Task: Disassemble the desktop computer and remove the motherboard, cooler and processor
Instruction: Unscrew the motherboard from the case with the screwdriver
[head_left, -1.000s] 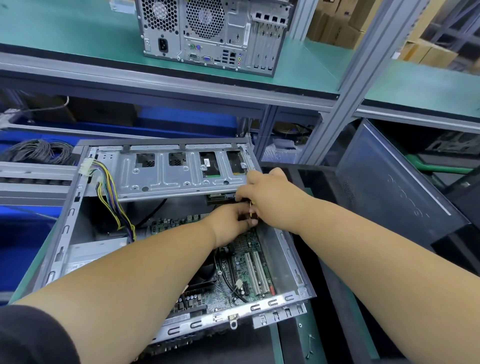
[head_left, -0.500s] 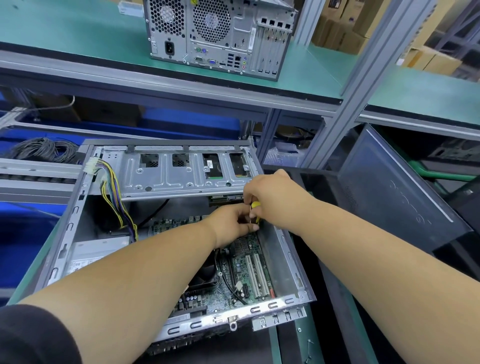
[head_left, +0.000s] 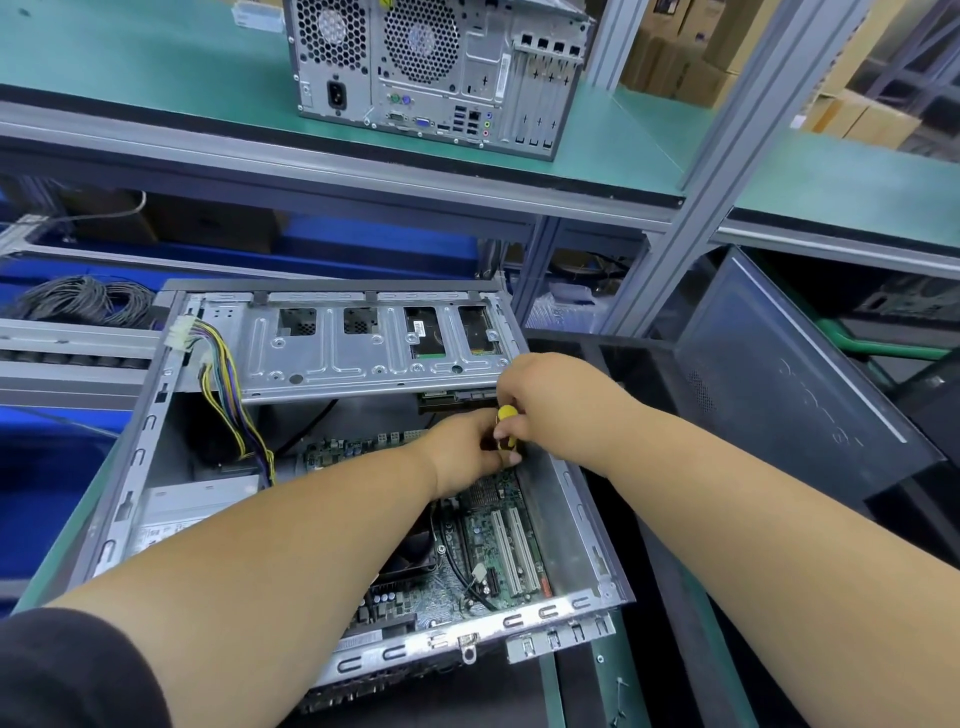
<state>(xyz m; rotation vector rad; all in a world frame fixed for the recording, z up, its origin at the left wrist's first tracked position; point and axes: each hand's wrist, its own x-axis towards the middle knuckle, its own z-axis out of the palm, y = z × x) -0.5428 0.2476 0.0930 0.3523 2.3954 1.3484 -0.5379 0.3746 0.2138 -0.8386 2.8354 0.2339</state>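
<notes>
Head view: both hands work a screwdriver at the far right corner of the open computer case (head_left: 571, 519).

Judging by the grip, the step in hand is loosening a screw that holds the motherboard (head_left: 488, 551), which still lies flat in the case floor with its white slots near the right wall. The right hand (head_left: 550, 400) is closed round the yellow screwdriver (head_left: 506, 426); the left hand (head_left: 462, 457) curls its fingers about the lower part, though what they pinch is hidden. The cooler (head_left: 415, 556) sits dark beside the left forearm, partly covered; the processor cannot be seen. Next comes keeping the tip seated and upright, then catching the freed screw before it drops among the parts.
</notes>
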